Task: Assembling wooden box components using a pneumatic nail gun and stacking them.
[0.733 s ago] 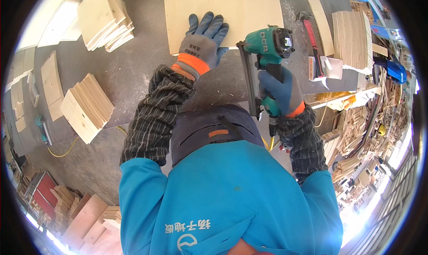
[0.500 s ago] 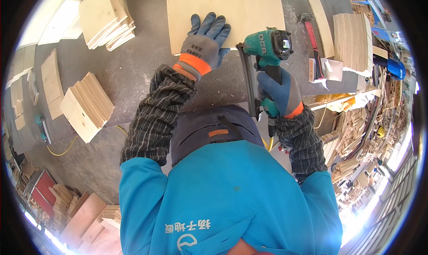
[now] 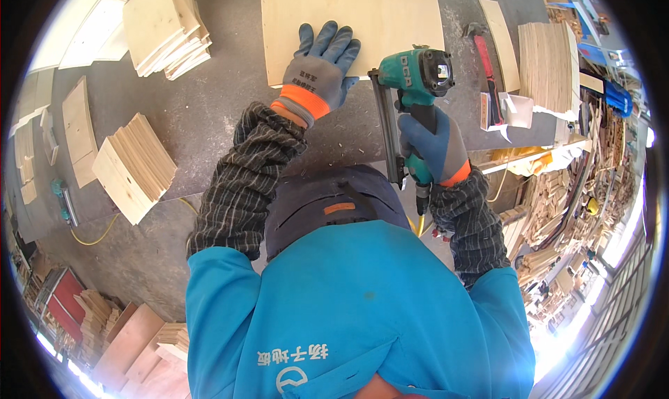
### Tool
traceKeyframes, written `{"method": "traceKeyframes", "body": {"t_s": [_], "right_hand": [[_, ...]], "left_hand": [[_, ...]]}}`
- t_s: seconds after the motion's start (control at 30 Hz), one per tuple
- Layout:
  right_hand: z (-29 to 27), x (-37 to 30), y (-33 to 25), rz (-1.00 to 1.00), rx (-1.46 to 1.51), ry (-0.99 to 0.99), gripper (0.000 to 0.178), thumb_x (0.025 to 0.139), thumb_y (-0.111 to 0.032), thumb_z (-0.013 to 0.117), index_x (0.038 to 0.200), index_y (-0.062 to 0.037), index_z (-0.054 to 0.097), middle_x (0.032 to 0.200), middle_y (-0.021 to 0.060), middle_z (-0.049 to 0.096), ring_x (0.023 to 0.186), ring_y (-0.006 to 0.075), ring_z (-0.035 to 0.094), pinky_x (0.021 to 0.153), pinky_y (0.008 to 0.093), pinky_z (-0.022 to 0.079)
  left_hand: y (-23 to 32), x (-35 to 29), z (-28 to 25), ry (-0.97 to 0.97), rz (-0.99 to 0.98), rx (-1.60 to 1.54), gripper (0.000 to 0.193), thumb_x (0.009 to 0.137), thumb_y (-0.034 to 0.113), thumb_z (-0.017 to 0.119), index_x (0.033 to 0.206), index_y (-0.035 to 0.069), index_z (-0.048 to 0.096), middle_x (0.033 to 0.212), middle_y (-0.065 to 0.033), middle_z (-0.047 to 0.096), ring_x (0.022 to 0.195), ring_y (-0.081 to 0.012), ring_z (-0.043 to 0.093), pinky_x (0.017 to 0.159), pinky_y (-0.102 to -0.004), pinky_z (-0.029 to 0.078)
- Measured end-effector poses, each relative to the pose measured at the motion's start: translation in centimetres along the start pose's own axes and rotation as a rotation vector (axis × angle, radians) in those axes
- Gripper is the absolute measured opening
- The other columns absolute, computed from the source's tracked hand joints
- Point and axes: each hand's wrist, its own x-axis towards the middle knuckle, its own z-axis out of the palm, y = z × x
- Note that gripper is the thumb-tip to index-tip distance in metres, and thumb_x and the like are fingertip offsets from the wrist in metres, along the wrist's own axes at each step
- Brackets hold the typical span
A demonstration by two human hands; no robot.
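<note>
A pale wooden panel (image 3: pixel 390 22) lies on the dark workbench (image 3: pixel 230 78). My left hand (image 3: pixel 322 61), in a grey and blue glove with an orange cuff, rests on the panel's near edge, its fingers spread flat. A similar glove covers my right hand (image 3: pixel 440 142), which is wrapped round the grip of a teal and black nail gun (image 3: pixel 410 75). The gun's nose meets the panel's near edge, right of my left hand; whether it presses on the wood I cannot tell. The gun's long magazine (image 3: pixel 387 131) points back toward me.
Stacks of boards stand at the left (image 3: pixel 137 165), far left (image 3: pixel 167 29) and right (image 3: pixel 547 68). A red-handled hammer (image 3: pixel 488 71) lies across a small box (image 3: pixel 490 113) at the right, beside a narrow board (image 3: pixel 500 43). Another teal tool (image 3: pixel 65 200) with a yellow hose lies far left.
The nail gun and my right hand have shifted very slightly to the left. My left hand stays put on the panel.
</note>
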Motion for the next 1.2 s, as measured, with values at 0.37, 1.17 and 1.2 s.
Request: {"method": "traceKeyframes", "body": {"t_s": [0.37, 1.17, 1.2], "right_hand": [[0.1, -0.2, -0.6, 0.031, 0.049, -0.017, 0.042, 0.099, -0.033, 0.073, 0.121, 0.003, 0.07, 0.086, 0.0021, 0.067, 0.075, 0.0095, 0.061, 0.069, 0.0301, 0.051], [-4.0, -0.2, 2.1, 0.013, 0.064, 0.074, 0.029, 0.099, -0.027, 0.074, 0.109, -0.0001, 0.068, 0.081, 0.0016, 0.065, 0.07, 0.0099, 0.061, 0.065, 0.0304, 0.052], [-4.0, -0.3, 1.9, 0.022, 0.063, 0.066, 0.03, 0.099, -0.028, 0.074, 0.11, -0.0003, 0.068, 0.081, 0.0015, 0.064, 0.071, 0.0099, 0.061, 0.065, 0.0302, 0.052]], "left_hand": [[-0.1, 0.0, 0.1, 0.012, -0.006, -0.006, 0.06, 0.093, 0.036, 0.081, 0.146, 0.01, 0.07, 0.159, -0.0127, 0.061, 0.156, -0.0351, 0.047, 0.132, -0.0635, 0.026], [0.0, 0.3, 0.0, 0.046, -0.001, -0.057, 0.055, 0.093, 0.033, 0.082, 0.142, 0.01, 0.072, 0.156, -0.014, 0.063, 0.153, -0.0366, 0.051, 0.13, -0.0631, 0.03], [0.0, 0.3, 0.0, 0.054, -0.004, -0.061, 0.054, 0.093, 0.033, 0.082, 0.142, 0.01, 0.072, 0.156, -0.014, 0.063, 0.153, -0.0365, 0.051, 0.13, -0.063, 0.03]]}}
